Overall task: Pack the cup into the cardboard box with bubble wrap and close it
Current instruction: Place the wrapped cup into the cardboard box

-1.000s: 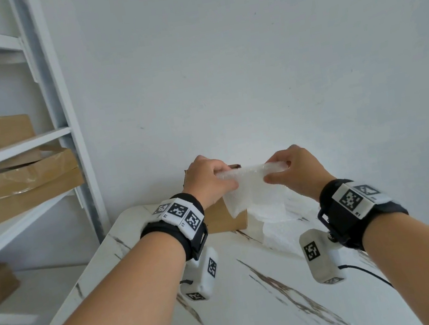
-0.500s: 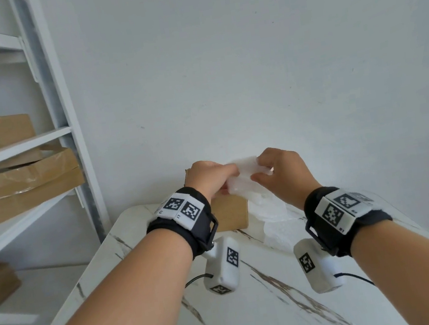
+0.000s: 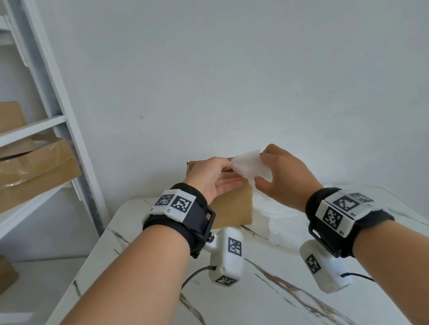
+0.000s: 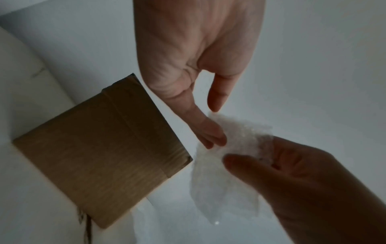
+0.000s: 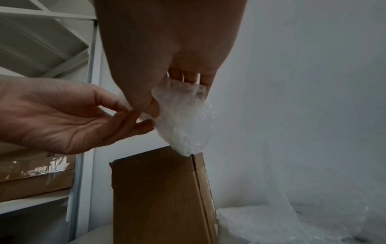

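A small folded piece of bubble wrap (image 3: pixel 249 167) (image 4: pixel 240 140) (image 5: pixel 183 125) hangs in the air just above the top right corner of a brown cardboard box (image 3: pixel 231 210) (image 4: pixel 100 148) (image 5: pixel 154 198). My right hand (image 3: pixel 282 177) (image 5: pixel 167 41) grips the wrap between thumb and curled fingers. My left hand (image 3: pixel 218 178) (image 5: pixel 62 118) is over the box and lightly pinches the wrap's left edge with thumb and nearly straight fingers. The box stands upright at the back of the marble table (image 3: pixel 257 309). No cup shows in any view.
More bubble wrap (image 3: pixel 281 224) (image 5: pixel 292 222) lies on the table right of the box, against the wall. A white shelf unit (image 3: pixel 9 137) at the left holds taped cardboard boxes (image 3: pixel 15 181). The table's rounded near edge lies below my forearms.
The spread sheet of bubble wrap has been folded into a small piece. My hands have come together and shifted slightly up over the box's right corner.
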The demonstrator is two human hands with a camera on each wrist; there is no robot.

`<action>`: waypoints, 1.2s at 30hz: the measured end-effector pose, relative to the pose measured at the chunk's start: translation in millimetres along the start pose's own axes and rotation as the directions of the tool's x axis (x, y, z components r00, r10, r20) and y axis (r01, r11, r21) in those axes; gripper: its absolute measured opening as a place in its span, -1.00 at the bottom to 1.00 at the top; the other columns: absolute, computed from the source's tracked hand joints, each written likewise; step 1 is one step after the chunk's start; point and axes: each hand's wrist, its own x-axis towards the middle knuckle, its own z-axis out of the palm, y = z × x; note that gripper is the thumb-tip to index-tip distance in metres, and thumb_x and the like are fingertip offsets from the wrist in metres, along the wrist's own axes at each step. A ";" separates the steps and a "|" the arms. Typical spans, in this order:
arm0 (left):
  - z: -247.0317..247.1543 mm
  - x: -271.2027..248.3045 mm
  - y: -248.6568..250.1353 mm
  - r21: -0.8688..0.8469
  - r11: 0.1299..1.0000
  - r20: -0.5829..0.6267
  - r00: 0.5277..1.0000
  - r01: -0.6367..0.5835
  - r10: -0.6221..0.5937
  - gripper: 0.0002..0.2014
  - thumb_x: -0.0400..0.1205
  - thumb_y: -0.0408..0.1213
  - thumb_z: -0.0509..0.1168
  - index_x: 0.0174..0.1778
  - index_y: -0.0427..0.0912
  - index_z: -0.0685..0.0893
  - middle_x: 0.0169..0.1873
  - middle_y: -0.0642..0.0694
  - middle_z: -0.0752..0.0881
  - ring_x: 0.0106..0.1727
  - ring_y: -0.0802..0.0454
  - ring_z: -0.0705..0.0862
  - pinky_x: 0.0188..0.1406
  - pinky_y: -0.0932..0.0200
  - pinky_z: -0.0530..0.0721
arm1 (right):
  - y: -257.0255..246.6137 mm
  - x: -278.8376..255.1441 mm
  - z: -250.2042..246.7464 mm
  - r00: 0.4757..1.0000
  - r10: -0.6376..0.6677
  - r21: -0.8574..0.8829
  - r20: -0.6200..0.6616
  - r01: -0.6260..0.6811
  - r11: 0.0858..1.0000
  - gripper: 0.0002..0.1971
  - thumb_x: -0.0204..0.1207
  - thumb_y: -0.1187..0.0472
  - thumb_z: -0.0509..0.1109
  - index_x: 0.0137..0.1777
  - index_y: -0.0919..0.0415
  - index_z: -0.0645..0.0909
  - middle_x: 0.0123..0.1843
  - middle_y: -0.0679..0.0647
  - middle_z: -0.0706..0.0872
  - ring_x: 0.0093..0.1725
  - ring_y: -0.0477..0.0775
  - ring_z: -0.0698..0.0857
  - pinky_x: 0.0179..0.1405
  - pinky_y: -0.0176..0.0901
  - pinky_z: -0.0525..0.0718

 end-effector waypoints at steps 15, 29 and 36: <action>-29.0 41.0 -21.8 0.989 0.026 0.129 0.929 -0.147 0.347 -0.72 0.60 -0.13 0.34 0.21 -0.08 0.72 0.17 -0.08 0.74 0.18 -0.09 0.68 0.17 0.05 0.61 | 36.5 12.5 6.1 0.941 0.317 0.305 -0.122 -0.268 0.914 -0.81 0.47 0.14 0.40 -0.03 0.22 0.53 -0.29 -0.06 0.55 -0.27 0.04 0.54 -0.34 -0.23 0.47; -24.7 -13.3 -16.8 0.955 0.211 0.141 0.947 -0.207 0.288 -0.68 0.51 0.11 0.34 -0.19 -0.08 0.82 -0.16 -0.02 0.81 -0.07 0.00 0.74 -0.03 0.06 0.71 | -0.9 4.7 -12.8 0.949 0.287 0.354 -0.128 -0.227 0.907 -0.79 0.46 0.14 0.40 -0.11 0.30 0.54 -0.29 0.06 0.59 -0.29 0.07 0.52 -0.38 -0.24 0.45; -59.3 3.0 -11.6 0.889 0.423 -0.308 0.911 0.173 0.274 -0.45 0.53 -0.19 0.33 0.47 -0.13 0.44 0.34 -0.15 0.57 0.31 -0.14 0.59 0.17 0.06 0.63 | -3.4 5.4 -22.6 0.933 0.313 0.385 -0.176 -0.228 0.894 -0.77 0.46 0.14 0.41 -0.10 0.32 0.55 -0.32 0.02 0.52 -0.35 -0.01 0.45 -0.40 -0.26 0.42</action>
